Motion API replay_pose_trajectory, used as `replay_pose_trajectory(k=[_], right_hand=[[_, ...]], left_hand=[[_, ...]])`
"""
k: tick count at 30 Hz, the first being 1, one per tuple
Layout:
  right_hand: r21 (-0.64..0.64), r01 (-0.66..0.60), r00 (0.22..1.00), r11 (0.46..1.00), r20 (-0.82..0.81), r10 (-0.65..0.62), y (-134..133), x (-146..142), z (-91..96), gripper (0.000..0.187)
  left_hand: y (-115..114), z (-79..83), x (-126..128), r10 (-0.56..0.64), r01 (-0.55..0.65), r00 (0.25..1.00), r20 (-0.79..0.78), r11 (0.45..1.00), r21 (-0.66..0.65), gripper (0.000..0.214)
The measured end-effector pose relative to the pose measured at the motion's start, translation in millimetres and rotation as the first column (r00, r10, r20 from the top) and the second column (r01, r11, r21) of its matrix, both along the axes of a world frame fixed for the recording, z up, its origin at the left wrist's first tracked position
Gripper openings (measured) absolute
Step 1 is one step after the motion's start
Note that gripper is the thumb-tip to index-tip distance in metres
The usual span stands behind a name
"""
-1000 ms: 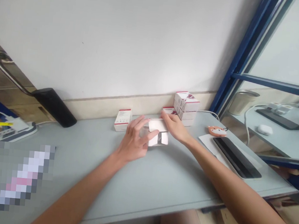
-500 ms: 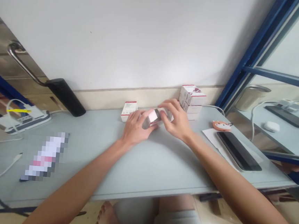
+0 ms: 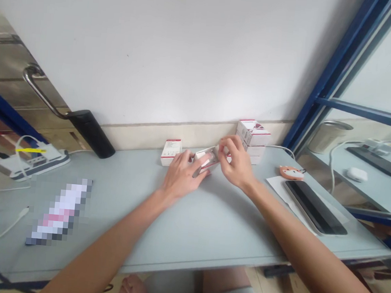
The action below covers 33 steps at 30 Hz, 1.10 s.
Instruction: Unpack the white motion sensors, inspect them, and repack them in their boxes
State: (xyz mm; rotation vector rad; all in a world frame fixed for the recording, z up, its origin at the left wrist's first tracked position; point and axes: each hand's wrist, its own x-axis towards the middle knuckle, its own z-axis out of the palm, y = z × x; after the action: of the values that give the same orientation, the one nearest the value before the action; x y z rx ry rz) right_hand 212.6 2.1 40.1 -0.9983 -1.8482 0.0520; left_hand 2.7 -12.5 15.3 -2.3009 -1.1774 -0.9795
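Observation:
My left hand (image 3: 182,175) is closed around a small white cardboard box (image 3: 210,165), thumb on the near side. The box lies tilted just above or on the desk, its top side open, and something pale shows inside, too blurred to name. At the box's right end my right hand (image 3: 235,163) has thumb and forefinger pressed together in a pinch. Whatever sits between those fingertips is hidden. A white box with red edges (image 3: 171,152) stands left of my left hand. Behind my right hand is a stack of similar boxes (image 3: 255,138).
On the right, a black phone (image 3: 315,207) lies over white paper beside an orange-and-white item (image 3: 291,172). A power strip (image 3: 40,162) with cables, a pixelated object (image 3: 60,212) and a black cylinder (image 3: 92,134) are at left. A wall backs the grey desk (image 3: 188,228).
The box now shows its open side and contents. My right hand has gone from spread fingers over the box to a pinch at its right end. The view has shifted slightly.

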Motion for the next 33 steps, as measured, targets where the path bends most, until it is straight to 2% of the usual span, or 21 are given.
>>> replay_pose_trajectory(k=[3,6,9,13,15,18,21,26,30,33], right_hand=[[-0.004,0.019,0.998,1.0,0.06,-0.018,1.3,0.3,-1.5,0.023],[-0.001,0.074,0.992,0.997,0.101,-0.074,-3.7,-1.2,1.7,0.026],[0.025,0.114,0.988,0.993,0.105,-0.116,-11.2,-3.0,8.1,0.02],[0.032,0.16,0.978,0.987,0.128,-0.163,-14.5,-7.6,7.1,0.022],[-0.035,0.141,0.985,0.989,0.104,-0.137,-10.3,-10.0,-0.3,0.022],[-0.207,0.06,0.995,0.976,-0.06,-0.074,2.8,-10.2,-14.4,0.022],[-0.285,-0.04,0.976,0.958,-0.215,-0.023,18.0,-5.7,-25.1,0.021],[-0.244,-0.073,0.949,0.967,-0.317,-0.008,31.4,2.1,-26.6,0.021],[-0.237,-0.143,0.873,0.961,-0.488,0.009,26.3,4.2,-13.5,0.027],[-0.218,-0.135,0.835,0.967,-0.55,-0.008,18.7,4.7,-3.6,0.03]], left_hand=[[0.9,-2.7,-0.2,0.016,-0.016,0.999,0.035,1.0,-0.017,0.048],[2.1,-7.3,1.2,0.045,-0.035,0.988,0.145,0.997,-0.074,0.054],[-0.2,-11.5,4.4,0.091,-0.07,0.973,0.213,0.992,-0.105,0.044],[-3.8,-16.6,3.9,0.059,-0.065,0.994,0.095,0.996,0.068,0.019],[-1.5,-19.7,0.2,0.026,-0.031,0.999,0.031,0.984,0.173,0.014],[6.8,-24.7,-5.1,-0.028,0.037,0.999,-0.035,0.958,0.285,0.025],[13.2,-27.7,-3.9,-0.111,0.124,0.992,-0.057,0.936,0.328,0.038],[10.3,-25.0,4.3,-0.17,0.166,0.985,0.014,0.975,0.146,0.051],[6.0,-20.0,3.7,-0.181,0.179,0.976,0.121,0.984,0.026,0.049],[3.0,-16.6,3.2,-0.131,0.155,0.964,0.23,0.984,-0.088,0.054]])
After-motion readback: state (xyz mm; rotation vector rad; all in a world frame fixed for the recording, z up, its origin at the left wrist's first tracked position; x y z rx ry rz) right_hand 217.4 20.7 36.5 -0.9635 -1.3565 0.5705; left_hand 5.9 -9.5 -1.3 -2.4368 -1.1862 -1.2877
